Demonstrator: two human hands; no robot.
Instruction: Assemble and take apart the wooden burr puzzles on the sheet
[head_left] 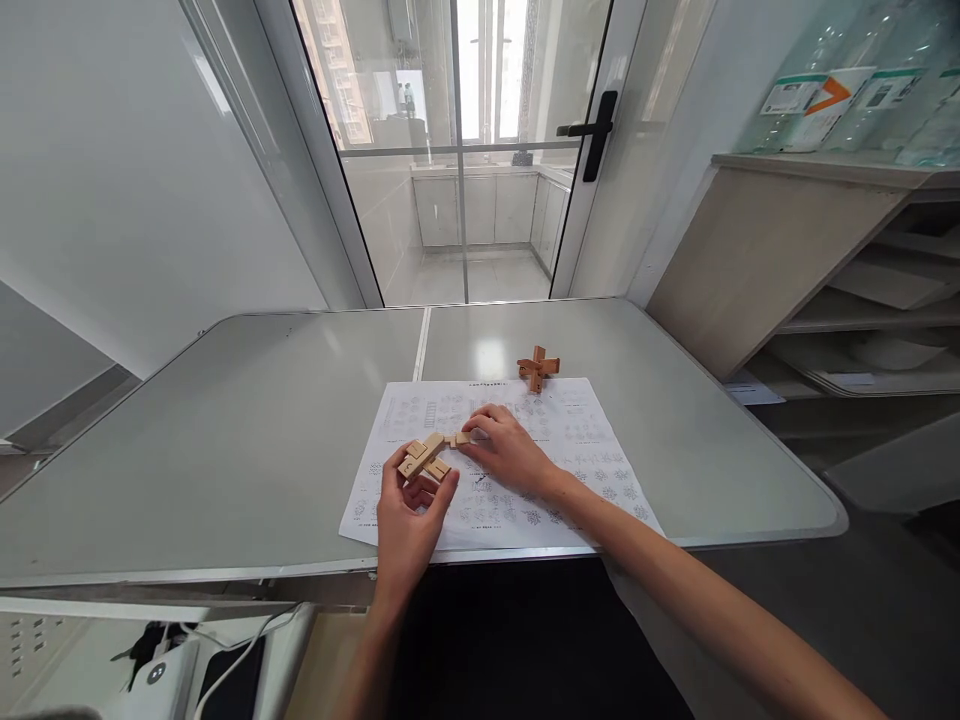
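Observation:
My left hand (409, 515) grips a small cluster of pale wooden puzzle bars (424, 457) just above the printed instruction sheet (592, 470). My right hand (506, 445) pinches a single wooden bar (463, 439) whose end meets the cluster on its right side. A darker, assembled wooden cross puzzle (538, 368) stands at the sheet's far edge, apart from both hands.
The grey table (225, 440) has a seam down its middle and a rounded right corner. A wooden shelf unit (810, 260) stands to the right. Behind the table is a glass door with a black handle (592, 130). White devices and cables (180, 660) lie below the near edge.

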